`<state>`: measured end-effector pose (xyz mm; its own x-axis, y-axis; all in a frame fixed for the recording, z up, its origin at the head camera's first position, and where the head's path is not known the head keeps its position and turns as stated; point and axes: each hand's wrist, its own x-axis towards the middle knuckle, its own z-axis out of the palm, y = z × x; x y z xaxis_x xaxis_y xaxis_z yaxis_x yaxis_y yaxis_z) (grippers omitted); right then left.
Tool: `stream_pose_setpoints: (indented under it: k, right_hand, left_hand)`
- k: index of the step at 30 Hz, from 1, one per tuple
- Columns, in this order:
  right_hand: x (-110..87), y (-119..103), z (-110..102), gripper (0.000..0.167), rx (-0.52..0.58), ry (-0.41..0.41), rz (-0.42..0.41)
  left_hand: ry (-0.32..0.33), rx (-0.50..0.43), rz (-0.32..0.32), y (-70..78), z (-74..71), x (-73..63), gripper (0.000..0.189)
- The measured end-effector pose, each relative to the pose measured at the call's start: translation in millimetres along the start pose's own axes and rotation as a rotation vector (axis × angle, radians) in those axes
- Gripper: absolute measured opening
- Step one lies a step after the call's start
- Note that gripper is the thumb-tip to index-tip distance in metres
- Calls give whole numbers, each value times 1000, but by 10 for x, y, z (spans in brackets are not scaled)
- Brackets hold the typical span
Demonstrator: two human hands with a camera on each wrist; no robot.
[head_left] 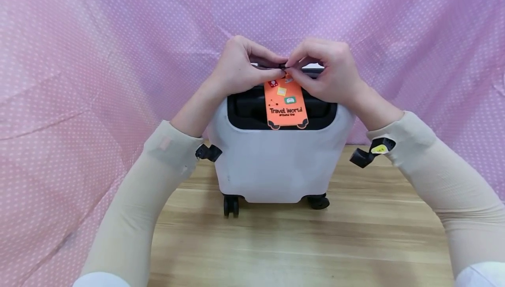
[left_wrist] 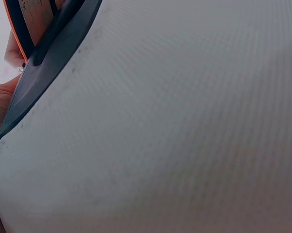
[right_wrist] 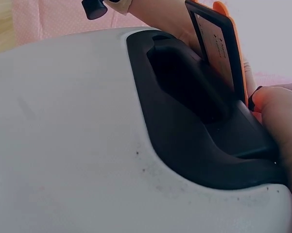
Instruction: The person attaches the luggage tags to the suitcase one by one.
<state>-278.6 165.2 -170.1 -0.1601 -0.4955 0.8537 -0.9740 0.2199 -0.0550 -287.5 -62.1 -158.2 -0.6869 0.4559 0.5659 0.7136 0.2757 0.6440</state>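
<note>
An orange luggage tag (head_left: 286, 103) printed "Travel World around the" hangs in front of the black handle recess (head_left: 246, 111) of a pale grey suitcase (head_left: 276, 160). Above the tag, my left hand (head_left: 240, 65) pinches its small black strap (head_left: 283, 65) between thumb and fingers. My right hand (head_left: 331, 70) pinches the same strap from the other side, fingertips almost meeting the left ones. Most of the strap is hidden by the fingers. In the right wrist view, the tag's back (right_wrist: 216, 51) shows a black frame with a printed card, standing away from the suitcase.
The suitcase stands upright on black wheels (head_left: 231, 206) on a wood-grain surface (head_left: 292, 243). A pink polka-dot cloth (head_left: 252, 11) hangs behind it and along the sides. Black wrist cameras (head_left: 209, 152) sit on both sleeves, near the suitcase's sides.
</note>
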Motion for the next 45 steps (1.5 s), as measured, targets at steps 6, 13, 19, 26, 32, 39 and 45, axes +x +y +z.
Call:
stream_pose_setpoints:
  k: [6,13,19,26,32,39,45]
  right_hand:
    - [-14,-3,0,11,-33,-4,0]
    - [-17,13,6,8,-50,-18,-1]
    - [-35,7,-35,10,-20,-20,-7]
    - [-39,3,-33,8,-72,-30,-21]
    - [-35,-2,-21,9,-32,-30,-10]
    - [-15,-15,3,11,-20,-40,-26]
    - [-11,-7,10,13,4,-37,-37]
  left_hand:
    - [5,14,-4,-8,1,1,23]
    - [17,86,-1,-4,13,15,21]
    - [16,112,17,0,73,49,19]
    - [31,143,39,3,76,41,19]
    - [27,151,42,-15,56,47,19]
    - [41,183,33,-34,30,34,20]
    - [41,189,29,-36,22,33,21]
